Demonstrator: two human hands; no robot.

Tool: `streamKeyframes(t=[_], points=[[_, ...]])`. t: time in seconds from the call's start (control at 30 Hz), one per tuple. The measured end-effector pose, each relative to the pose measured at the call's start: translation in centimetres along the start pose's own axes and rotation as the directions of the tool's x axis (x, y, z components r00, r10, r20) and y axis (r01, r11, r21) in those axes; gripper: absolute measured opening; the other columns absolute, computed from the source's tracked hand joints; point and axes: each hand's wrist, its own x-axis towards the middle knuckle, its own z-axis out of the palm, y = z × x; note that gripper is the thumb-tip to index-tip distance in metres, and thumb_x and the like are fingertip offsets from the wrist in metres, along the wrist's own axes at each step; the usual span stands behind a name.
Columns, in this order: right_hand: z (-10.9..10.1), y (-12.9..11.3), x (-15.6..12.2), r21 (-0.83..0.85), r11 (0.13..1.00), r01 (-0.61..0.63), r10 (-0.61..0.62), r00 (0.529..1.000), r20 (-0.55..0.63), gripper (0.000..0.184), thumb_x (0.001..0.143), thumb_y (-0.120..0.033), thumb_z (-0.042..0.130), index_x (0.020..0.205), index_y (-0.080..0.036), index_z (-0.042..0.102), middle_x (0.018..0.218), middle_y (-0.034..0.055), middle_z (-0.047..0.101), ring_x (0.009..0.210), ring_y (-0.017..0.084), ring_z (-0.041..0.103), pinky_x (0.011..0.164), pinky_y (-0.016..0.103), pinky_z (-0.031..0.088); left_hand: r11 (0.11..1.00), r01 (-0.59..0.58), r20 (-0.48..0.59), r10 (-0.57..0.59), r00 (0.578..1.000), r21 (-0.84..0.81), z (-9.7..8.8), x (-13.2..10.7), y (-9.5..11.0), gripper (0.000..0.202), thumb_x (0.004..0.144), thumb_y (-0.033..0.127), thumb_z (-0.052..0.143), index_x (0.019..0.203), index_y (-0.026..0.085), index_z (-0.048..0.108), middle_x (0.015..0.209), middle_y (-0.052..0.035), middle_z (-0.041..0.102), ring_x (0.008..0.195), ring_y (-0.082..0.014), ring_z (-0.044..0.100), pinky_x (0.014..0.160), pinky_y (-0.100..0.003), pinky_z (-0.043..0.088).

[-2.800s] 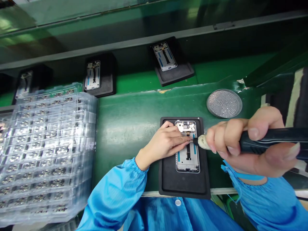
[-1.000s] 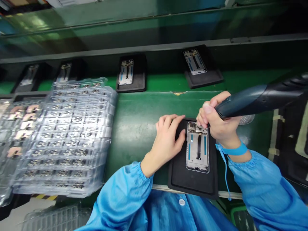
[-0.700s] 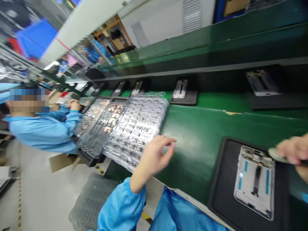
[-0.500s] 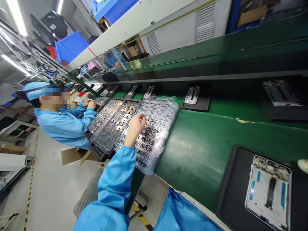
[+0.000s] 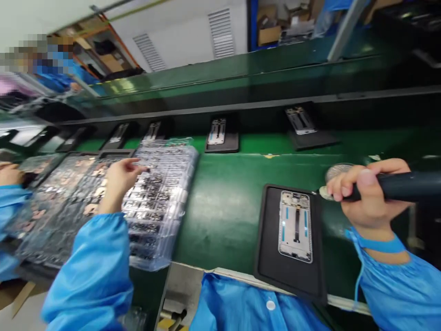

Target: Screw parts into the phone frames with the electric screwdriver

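My left hand [image 5: 122, 179] is raised over a clear plastic tray [image 5: 188, 184] full of small metallic parts. Its thumb and forefinger pinch a small dark part [image 5: 147, 169], too tiny to name exactly. My right hand [image 5: 372, 197] is wrapped round a dark electric screwdriver [image 5: 413, 186], with a pale cover on one fingertip. The screwdriver's thin tip points left, near the top right corner of a black foam tray [image 5: 292, 280]. In that tray lies an open phone frame [image 5: 296, 225] with blue strips and a black flex cable.
More phone frames on black trays [image 5: 222, 146] line the green belt [image 5: 251, 161] at the back. A round clear dish [image 5: 339, 171] stands behind my right hand. Trays of copper-coloured parts [image 5: 51, 202] lie at left, beside a co-worker's hand [image 5: 10, 174].
My view has swung right and levelled, bringing my right hand with the screwdriver into sight. My left hand has lifted towards the tray's left side with a small part in its fingertips.
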Motion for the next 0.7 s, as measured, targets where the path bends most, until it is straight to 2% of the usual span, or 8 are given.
streamKeyframes(t=[0.1,0.17,0.2,0.3,0.33,0.4,0.5,0.7], points=[[-0.7,0.0,0.3,-0.017,0.997,0.074,-0.075,0.997,-0.017,0.052,0.082,-0.052,0.108,0.092,-0.032,0.061,0.053,-0.0114,0.053,0.034,0.015,0.044,0.040,0.030,0.049,0.981,-0.124,-0.029,0.121,0.992,-0.150,0.7,-2.0,0.7,0.029,0.112,0.055,0.086,0.111,0.026,0.090,0.088,0.0047,0.083,0.086,-0.0228,0.078,0.085,-0.040,0.068],[-1.3,0.1,0.6,-0.037,0.995,0.093,-0.095,0.994,-0.046,0.052,0.084,-0.054,0.107,0.093,-0.031,0.061,0.053,-0.0114,0.053,0.034,0.015,0.044,0.039,0.029,0.049,0.901,-0.305,0.029,0.329,0.944,-0.310,2.4,-6.4,2.3,0.021,0.113,0.047,0.084,0.107,0.029,0.092,0.099,0.0079,0.090,0.095,-0.0211,0.083,0.090,-0.037,0.068],[-1.6,0.1,0.7,-0.041,0.995,0.096,-0.098,0.993,-0.060,0.052,0.086,-0.055,0.107,0.094,-0.031,0.061,0.053,-0.0115,0.053,0.035,0.014,0.044,0.039,0.029,0.049,0.838,-0.387,0.132,0.465,0.875,-0.386,3.7,-9.3,3.5,0.017,0.115,0.044,0.084,0.108,0.031,0.093,0.106,0.0076,0.093,0.100,-0.0217,0.086,0.093,-0.038,0.070],[-2.1,0.2,0.8,-0.034,0.996,0.077,-0.079,0.993,-0.085,0.048,0.091,-0.052,0.105,0.097,-0.031,0.062,0.055,-0.0115,0.053,0.037,0.014,0.047,0.040,0.027,0.049,0.650,-0.452,0.362,0.737,0.570,-0.611,8.7,-18.5,7.9,0.011,0.117,0.033,0.086,0.116,0.031,0.096,0.105,-0.0013,0.095,0.096,-0.0245,0.089,0.091,-0.041,0.071],[-2.2,0.2,0.9,-0.032,0.997,0.064,-0.067,0.994,-0.088,0.047,0.093,-0.050,0.105,0.098,-0.031,0.062,0.056,-0.0114,0.054,0.038,0.014,0.047,0.041,0.028,0.050,0.622,-0.451,0.392,0.769,0.504,-0.640,10.4,-21.0,9.3,0.010,0.117,0.028,0.086,0.116,0.030,0.096,0.103,-0.0026,0.095,0.095,-0.0254,0.088,0.093,-0.043,0.070],[-2.2,0.3,0.9,-0.035,0.998,0.043,-0.046,0.995,-0.089,0.044,0.094,-0.046,0.104,0.098,-0.031,0.063,0.058,-0.0109,0.054,0.040,0.014,0.049,0.042,0.028,0.050,0.616,-0.456,0.456,0.786,0.417,-0.643,13.4,-24.4,11.5,0.010,0.113,0.022,0.090,0.117,0.028,0.097,0.103,-0.0043,0.095,0.099,-0.0281,0.086,0.098,-0.047,0.067],[-2.2,0.3,0.8,-0.026,0.999,0.036,-0.037,0.997,-0.069,0.042,0.097,-0.043,0.104,0.099,-0.031,0.064,0.060,-0.0112,0.055,0.040,0.013,0.049,0.042,0.029,0.049,0.641,-0.463,0.531,0.767,0.360,-0.612,16.0,-25.9,12.7,0.011,0.110,0.019,0.094,0.117,0.027,0.098,0.105,-0.0054,0.096,0.108,-0.0314,0.082,0.100,-0.050,0.062],[-1.8,0.0,0.9,-0.019,0.999,0.040,-0.041,0.998,-0.049,0.046,0.099,-0.047,0.106,0.099,-0.031,0.062,0.060,-0.0126,0.054,0.040,0.013,0.048,0.042,0.031,0.049,0.619,-0.449,0.515,0.785,0.344,-0.644,16.5,-25.0,11.4,0.010,0.113,0.020,0.092,0.113,0.028,0.099,0.109,-0.0050,0.097,0.110,-0.0306,0.080,0.105,-0.051,0.060]])
